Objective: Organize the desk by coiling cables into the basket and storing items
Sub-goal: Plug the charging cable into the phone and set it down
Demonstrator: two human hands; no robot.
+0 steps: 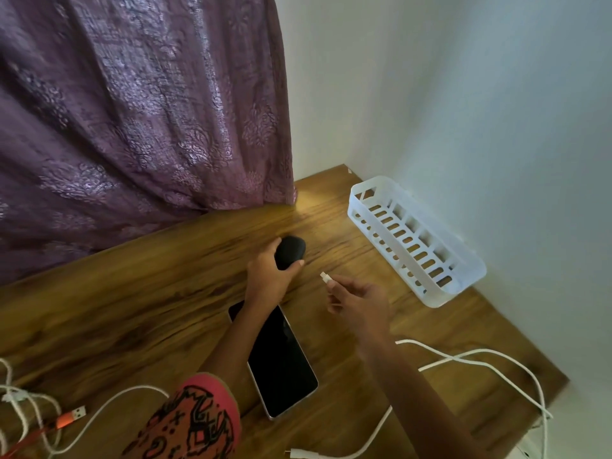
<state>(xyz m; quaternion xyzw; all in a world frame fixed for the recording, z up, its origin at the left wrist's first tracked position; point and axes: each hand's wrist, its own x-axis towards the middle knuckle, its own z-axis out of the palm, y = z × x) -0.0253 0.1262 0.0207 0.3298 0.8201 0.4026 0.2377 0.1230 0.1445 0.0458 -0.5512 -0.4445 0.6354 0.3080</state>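
Observation:
My left hand (pixel 270 273) grips a small black rounded case (pixel 289 252) just above the wooden desk (pixel 139 313). To its right, my right hand (pixel 359 301) pinches the white plug end (pixel 325 278) of a white cable (pixel 496 369), which trails back over the desk's right side. The plug is apart from the black case. A white slotted plastic basket (pixel 463 276) lies empty against the wall at the right. A phone (pixel 281 362) with a dark screen lies flat under my left forearm.
A tangle of white and orange cables (pixel 43 412) with a USB plug lies at the desk's front left. Another white plug (pixel 299 453) lies at the front edge. A purple curtain (pixel 139 111) hangs over the desk's back left.

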